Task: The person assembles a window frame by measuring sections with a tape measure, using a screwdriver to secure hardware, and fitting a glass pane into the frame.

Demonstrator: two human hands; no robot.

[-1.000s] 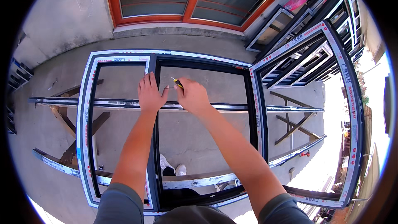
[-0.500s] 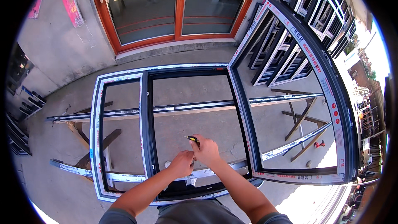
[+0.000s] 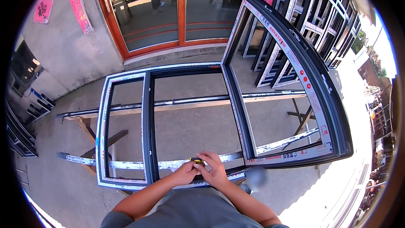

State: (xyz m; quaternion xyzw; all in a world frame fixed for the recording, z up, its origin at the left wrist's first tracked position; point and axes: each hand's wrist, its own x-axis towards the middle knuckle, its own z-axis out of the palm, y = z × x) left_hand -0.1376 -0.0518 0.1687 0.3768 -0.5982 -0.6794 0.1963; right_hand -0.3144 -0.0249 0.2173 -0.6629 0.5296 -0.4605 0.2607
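Note:
My hands meet over the near edge of a dark window frame (image 3: 148, 131) with white protective film. My right hand (image 3: 215, 170) is closed around a small screwdriver (image 3: 196, 160) with a black and yellow handle. My left hand (image 3: 185, 173) is closed and touches the right one; what its fingers hold, if anything, is hidden. The frame lies flat, divided into a narrow left opening and a wider middle one. A hinged sash (image 3: 291, 59) stands swung open at the frame's right side, tilted up.
Two long film-wrapped bars (image 3: 190, 101) on wooden trestles (image 3: 112, 141) bear the frame. Behind it are glazed sliding doors with an orange-brown frame (image 3: 182, 12). Several more window frames (image 3: 270, 65) lean at the far right; dark frames (image 3: 21, 131) stand at the left wall.
Both hands have drawn back toward my body, and the screwdriver moved with them. Its thin tip, visible before, no longer shows. The view has shifted, so the sash appears farther left.

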